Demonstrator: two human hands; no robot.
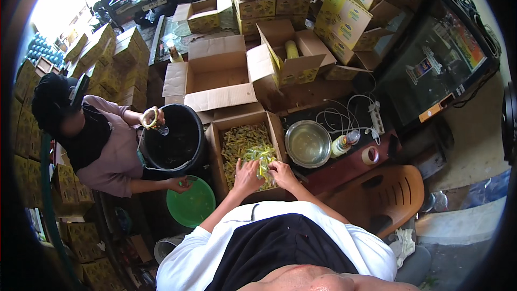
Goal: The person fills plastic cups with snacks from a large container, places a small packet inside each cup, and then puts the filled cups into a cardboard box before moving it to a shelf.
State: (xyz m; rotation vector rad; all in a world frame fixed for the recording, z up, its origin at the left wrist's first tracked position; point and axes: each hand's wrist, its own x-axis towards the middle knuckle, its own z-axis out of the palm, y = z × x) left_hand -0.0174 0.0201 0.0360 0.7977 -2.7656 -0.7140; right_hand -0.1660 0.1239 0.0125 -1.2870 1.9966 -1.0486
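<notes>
Below me stands an open cardboard box (216, 156) filled with many small, flat yellow-green plastic pieces (245, 143), too small to name exactly. My left hand (247, 176) is over its near part, fingers bent around some of these pieces. Close by on the right, my right hand (282, 174) pinches at the same shiny yellow-green bunch (264, 166), which lies between both hands. The fingertips are partly hidden by the pieces. A steel bowl (308, 144) with cloudy liquid sits just right of the box.
At left, a co-worker in a black cap reaches over a black bucket (200, 134) and a green basin (191, 202). Open cartons (221, 98) stand ahead. Rightward are a tape roll (370, 154), power strip (376, 117), tangled white cables and a brown plastic chair (396, 191).
</notes>
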